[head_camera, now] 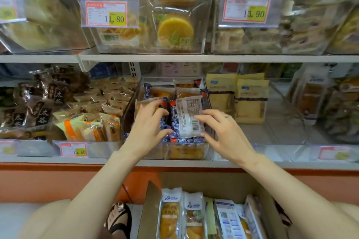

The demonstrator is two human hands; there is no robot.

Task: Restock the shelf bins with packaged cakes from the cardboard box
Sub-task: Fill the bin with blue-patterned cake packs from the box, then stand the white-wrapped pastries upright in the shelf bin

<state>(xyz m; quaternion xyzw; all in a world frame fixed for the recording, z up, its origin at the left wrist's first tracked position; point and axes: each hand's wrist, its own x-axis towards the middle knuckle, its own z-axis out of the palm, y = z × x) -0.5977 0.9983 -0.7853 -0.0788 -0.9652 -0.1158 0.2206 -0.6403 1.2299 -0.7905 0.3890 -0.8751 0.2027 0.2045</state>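
A clear shelf bin [208, 103] on the lower shelf holds blue-patterned packaged cakes. My left hand [149, 122] reaches into its left side, fingers curled over a blue-wrapped cake [165, 124]. My right hand [221, 128] holds the lower right edge of another packaged cake [189, 116], turned label side up with its barcode showing, over the middle of the bin. Below, an open cardboard box [213, 186] holds several long packaged cakes [171, 217] in white and blue wrappers, standing on end.
Neighbouring bins hold brown-wrapped pastries [38, 103], orange-striped buns [93, 128] and yellow packets [248, 101]. The upper shelf carries clear bins of round cakes [174, 31] with price tags [108, 13]. A sandalled foot [118, 217] stands left of the box.
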